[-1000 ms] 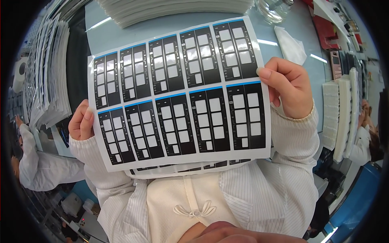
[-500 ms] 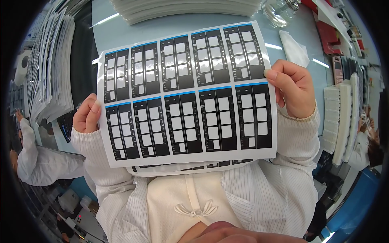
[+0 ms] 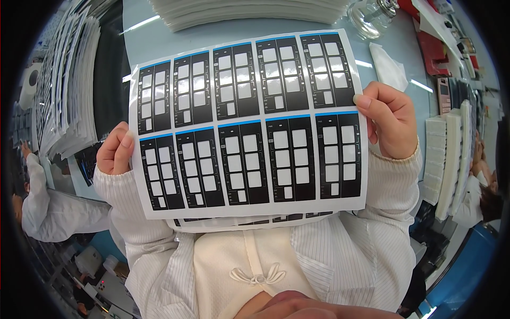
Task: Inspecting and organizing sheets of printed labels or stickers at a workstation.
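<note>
A glossy white sheet is held up between my two hands, tilted so its printed face shows. Two rows of black label panels with blue top edges and white squares cover it. My left hand pinches the sheet's left edge, thumb in front. On the right edge, my right hand grips it with the thumb on the front face and the fingers curled behind. Below its lower edge, part of another similar printed sheet shows, mostly hidden by the one I hold.
A thick stack of white sheets lies at the table's far side. Beside it stand a glass jar and a crumpled white tissue. Tall piles of sheets rise on the left. Co-workers' white sleeves appear at both sides.
The sheet has shifted slightly to the right and tilted a little, its right side moving along with my right hand. Both hands keep their hold; my left hand has barely moved.
</note>
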